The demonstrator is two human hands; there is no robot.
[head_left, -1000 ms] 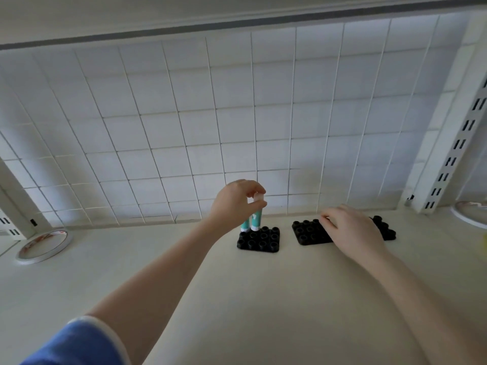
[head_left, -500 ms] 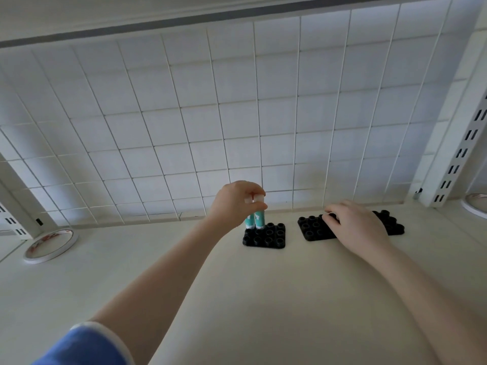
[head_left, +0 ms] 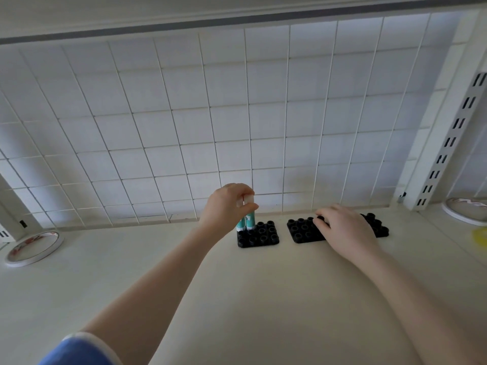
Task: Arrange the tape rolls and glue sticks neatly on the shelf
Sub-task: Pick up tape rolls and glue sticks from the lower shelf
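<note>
Our left hand (head_left: 226, 206) pinches two upright teal glue sticks (head_left: 246, 222) in the black socketed holder (head_left: 259, 234) at twelve o'clock; our right hand (head_left: 345, 227) rests flat. Tilting them could tip them.

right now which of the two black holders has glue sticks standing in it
The left black holder, under the left hand, which pinches the glue sticks upright in its back-left corner. The right black holder shows only open sockets, partly under the right hand.

Two teal glue sticks (head_left: 247, 222) stood upright at the back-left corner of the left black holder (head_left: 259, 235). Two black holders (head_left: 303, 230) lay in all, and two tape rolls, one far left (head_left: 33, 248) of that holder, one far right (head_left: 465, 210).
</note>
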